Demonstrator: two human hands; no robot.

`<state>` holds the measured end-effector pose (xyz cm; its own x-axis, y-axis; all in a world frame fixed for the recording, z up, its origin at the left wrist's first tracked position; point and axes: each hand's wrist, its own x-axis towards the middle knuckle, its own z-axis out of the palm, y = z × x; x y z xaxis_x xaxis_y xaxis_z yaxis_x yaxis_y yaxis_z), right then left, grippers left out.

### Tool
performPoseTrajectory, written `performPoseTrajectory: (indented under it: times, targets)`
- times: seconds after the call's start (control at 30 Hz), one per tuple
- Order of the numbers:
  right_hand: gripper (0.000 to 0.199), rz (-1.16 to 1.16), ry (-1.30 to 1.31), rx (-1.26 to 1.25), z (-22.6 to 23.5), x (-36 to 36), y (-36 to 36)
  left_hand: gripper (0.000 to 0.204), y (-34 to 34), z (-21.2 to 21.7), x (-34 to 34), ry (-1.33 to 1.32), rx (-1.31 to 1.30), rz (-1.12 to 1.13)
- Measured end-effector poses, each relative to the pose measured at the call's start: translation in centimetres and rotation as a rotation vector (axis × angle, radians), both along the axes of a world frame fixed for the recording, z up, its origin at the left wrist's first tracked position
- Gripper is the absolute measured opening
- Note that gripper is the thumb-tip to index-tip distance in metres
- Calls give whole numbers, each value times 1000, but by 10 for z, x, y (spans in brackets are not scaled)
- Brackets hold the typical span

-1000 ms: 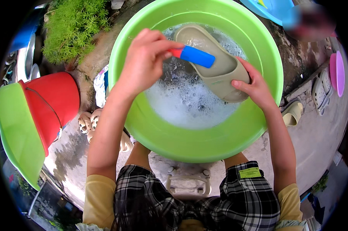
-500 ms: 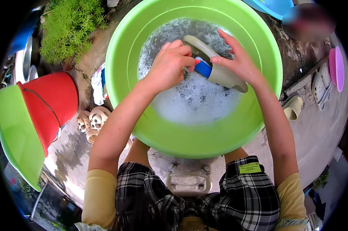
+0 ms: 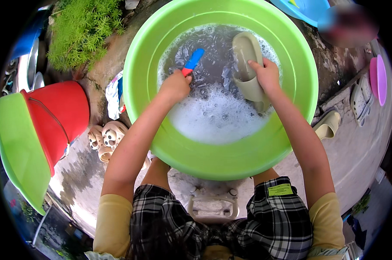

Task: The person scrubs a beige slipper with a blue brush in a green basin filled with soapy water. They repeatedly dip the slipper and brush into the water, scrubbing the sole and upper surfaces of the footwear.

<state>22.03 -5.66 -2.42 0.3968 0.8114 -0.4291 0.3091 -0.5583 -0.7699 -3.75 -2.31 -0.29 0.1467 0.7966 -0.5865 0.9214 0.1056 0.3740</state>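
Note:
A wide green basin [image 3: 222,161] holds grey, sudsy water with thick white foam [image 3: 215,123] on its near side. My left hand [image 3: 175,88] is closed around the red handle of a brush [image 3: 194,59] with a blue head, which points up and away over the water. On the right side of the basin, my right hand [image 3: 268,77] grips a beige-green slipper [image 3: 247,50] by the edge near its strap. The slipper's sole faces up inside, its toe end low in the foam. Slipper and brush are apart.
Left of the basin lie a red bucket [image 3: 61,117], a green tub [image 3: 20,143], cartoon-faced slippers [image 3: 111,135] and a crumpled packet [image 3: 113,97]. At right stand a matching slipper [image 3: 328,125], pale clogs [image 3: 361,100] and a purple basin [image 3: 381,80]. A blue basin [image 3: 298,9] is beyond.
The brush has come out of the slipper and moved left with my left hand. My right hand has turned the slipper more upright, toe toward me, and closed on its edge.

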Motion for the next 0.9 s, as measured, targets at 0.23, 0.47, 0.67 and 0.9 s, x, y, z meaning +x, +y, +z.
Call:
performPoseTrajectory:
  times: [0.23,0.47,0.67,0.9]
  targets:
    - [38,-564,792,-378,-12,-19,-30,34,-16,-8,20,-339,-210,244]
    - [38,-361,1056,231,51,-3,1,24,-24,-6,15,-635,-196,419]
    - [38,-463,1314,366,71,2,-4,17,-29,27,38,-1261,-304,768]
    - [33,-517,1237,322,85,21,-26,24,-22,35,25,-1198,-120,770]
